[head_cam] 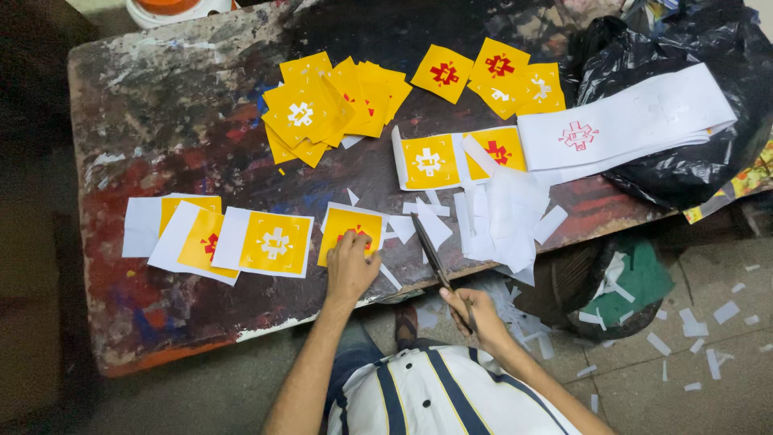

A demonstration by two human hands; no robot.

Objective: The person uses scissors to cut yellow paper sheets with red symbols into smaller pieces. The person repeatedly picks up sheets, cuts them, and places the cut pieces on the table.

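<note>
My left hand (350, 264) rests on a yellow printed sheet with white margins (348, 228) near the front edge of the paint-stained table (161, 121), fingers pressing on it. My right hand (475, 312) holds dark scissors (432, 258) by the handles, the blades pointing up over the table's front edge. To the left lie other untrimmed yellow sheets (270, 242). A pile of trimmed yellow squares (322, 105) sits at the back middle.
White paper offcuts (499, 213) are heaped right of the scissors. Long white printed strips (636, 121) lie over a black plastic bag (692, 169) at the right. More yellow squares (499, 76) sit at the back. Scraps litter the floor (708, 322), with a bin (620, 286) below.
</note>
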